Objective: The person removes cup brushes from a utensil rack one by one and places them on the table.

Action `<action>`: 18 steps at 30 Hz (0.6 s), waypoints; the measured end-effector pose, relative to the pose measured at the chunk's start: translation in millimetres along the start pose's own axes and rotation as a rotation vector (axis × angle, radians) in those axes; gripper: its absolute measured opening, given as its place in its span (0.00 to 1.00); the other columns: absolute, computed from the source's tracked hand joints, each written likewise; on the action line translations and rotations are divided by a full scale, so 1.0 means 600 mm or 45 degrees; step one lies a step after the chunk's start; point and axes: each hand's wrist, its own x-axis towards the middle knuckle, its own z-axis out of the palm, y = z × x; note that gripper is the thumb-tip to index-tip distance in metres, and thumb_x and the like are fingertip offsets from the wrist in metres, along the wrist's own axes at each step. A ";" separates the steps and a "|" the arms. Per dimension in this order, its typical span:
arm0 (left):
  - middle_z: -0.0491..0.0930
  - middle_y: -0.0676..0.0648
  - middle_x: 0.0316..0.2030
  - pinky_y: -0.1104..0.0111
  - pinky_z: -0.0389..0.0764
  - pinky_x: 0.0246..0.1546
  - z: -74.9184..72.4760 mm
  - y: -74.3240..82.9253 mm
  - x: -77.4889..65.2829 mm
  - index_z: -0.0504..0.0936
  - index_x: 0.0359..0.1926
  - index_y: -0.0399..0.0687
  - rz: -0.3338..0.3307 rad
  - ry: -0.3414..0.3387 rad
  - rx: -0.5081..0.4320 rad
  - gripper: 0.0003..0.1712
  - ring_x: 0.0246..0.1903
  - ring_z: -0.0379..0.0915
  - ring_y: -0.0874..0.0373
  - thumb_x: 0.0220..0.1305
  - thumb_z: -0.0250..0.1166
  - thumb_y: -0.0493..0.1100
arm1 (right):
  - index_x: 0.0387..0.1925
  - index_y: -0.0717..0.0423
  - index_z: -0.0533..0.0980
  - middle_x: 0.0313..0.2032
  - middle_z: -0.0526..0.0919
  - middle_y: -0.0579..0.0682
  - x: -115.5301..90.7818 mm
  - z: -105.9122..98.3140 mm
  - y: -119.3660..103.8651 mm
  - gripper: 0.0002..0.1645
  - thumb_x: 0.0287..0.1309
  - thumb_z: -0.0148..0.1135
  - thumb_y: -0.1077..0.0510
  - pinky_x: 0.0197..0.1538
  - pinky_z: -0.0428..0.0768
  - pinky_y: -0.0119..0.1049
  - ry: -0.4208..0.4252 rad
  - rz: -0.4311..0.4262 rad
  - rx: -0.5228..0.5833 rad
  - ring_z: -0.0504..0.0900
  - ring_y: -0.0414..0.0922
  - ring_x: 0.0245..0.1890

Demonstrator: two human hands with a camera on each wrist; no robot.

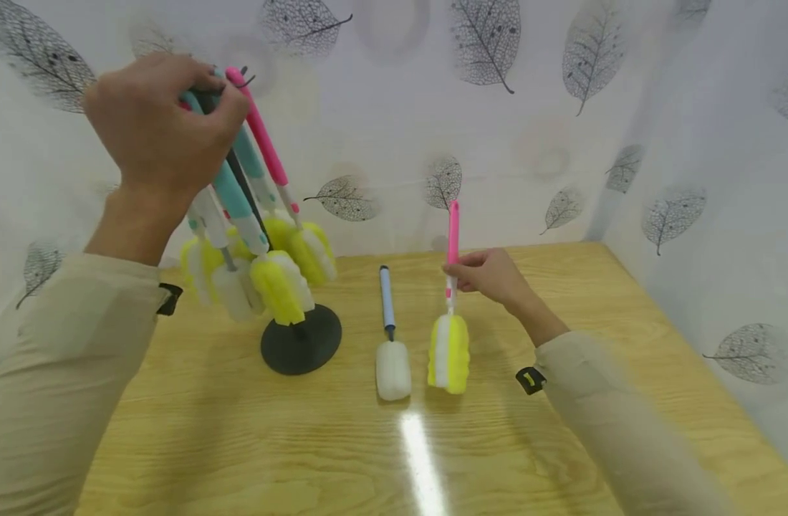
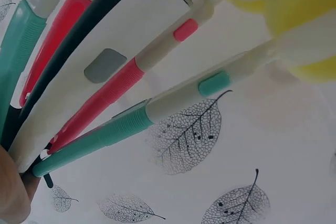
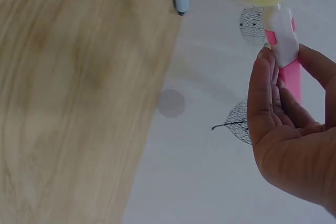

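My left hand grips the top of a black stand, where dark hooks show by the fingertips. Several sponge bottle brushes hang around its pole, with teal, pink and white handles and yellow-and-white or white heads. In the left wrist view, a teal-handled brush and the dark pole run down to my fingers. My right hand pinches a pink-handled bottle brush by its white-and-pink grip, its yellow-and-white head downward. The right wrist view shows thumb and fingers on either side of the pink handle.
A blue-handled brush with a white sponge head lies on the wooden table, between the stand and my right hand. Behind the table hangs a white leaf-patterned cloth, which continues along the right side. A streak of light reflects off the tabletop.
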 end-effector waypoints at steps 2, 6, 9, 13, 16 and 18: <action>0.82 0.45 0.26 0.73 0.56 0.21 0.000 -0.003 0.000 0.84 0.26 0.38 0.005 -0.001 -0.016 0.19 0.23 0.77 0.51 0.53 0.54 0.49 | 0.40 0.62 0.78 0.32 0.82 0.54 0.008 0.014 0.014 0.22 0.49 0.62 0.49 0.39 0.76 0.39 -0.062 0.043 -0.058 0.81 0.48 0.32; 0.82 0.45 0.26 0.77 0.55 0.21 0.001 -0.004 0.000 0.84 0.26 0.39 0.001 0.005 -0.032 0.19 0.22 0.77 0.51 0.52 0.54 0.49 | 0.39 0.64 0.78 0.31 0.82 0.55 0.021 0.037 0.031 0.20 0.50 0.61 0.52 0.38 0.76 0.41 -0.118 0.115 -0.139 0.81 0.49 0.31; 0.82 0.45 0.25 0.79 0.53 0.21 0.003 -0.003 0.000 0.84 0.25 0.39 0.015 0.024 -0.047 0.18 0.21 0.77 0.51 0.52 0.55 0.49 | 0.36 0.65 0.78 0.31 0.82 0.55 0.029 0.050 0.038 0.18 0.49 0.62 0.54 0.39 0.76 0.43 -0.115 0.154 -0.152 0.81 0.52 0.32; 0.82 0.45 0.24 0.76 0.54 0.20 0.005 -0.003 0.002 0.84 0.25 0.39 0.029 0.025 -0.051 0.18 0.21 0.77 0.52 0.52 0.55 0.48 | 0.33 0.66 0.79 0.27 0.81 0.56 0.040 0.065 0.047 0.16 0.48 0.62 0.56 0.39 0.76 0.44 -0.128 0.170 -0.134 0.80 0.55 0.32; 0.82 0.45 0.24 0.71 0.55 0.20 0.003 -0.004 0.004 0.84 0.25 0.38 0.028 0.002 -0.031 0.18 0.21 0.76 0.51 0.53 0.55 0.49 | 0.33 0.67 0.78 0.25 0.81 0.55 0.048 0.076 0.052 0.16 0.49 0.62 0.56 0.38 0.76 0.43 -0.154 0.166 -0.124 0.80 0.55 0.32; 0.81 0.44 0.24 0.69 0.56 0.20 0.002 -0.006 0.005 0.83 0.24 0.38 0.044 -0.010 -0.022 0.19 0.21 0.76 0.51 0.53 0.54 0.49 | 0.33 0.67 0.79 0.23 0.81 0.55 0.052 0.083 0.053 0.16 0.48 0.62 0.56 0.37 0.77 0.42 -0.158 0.170 -0.132 0.81 0.54 0.30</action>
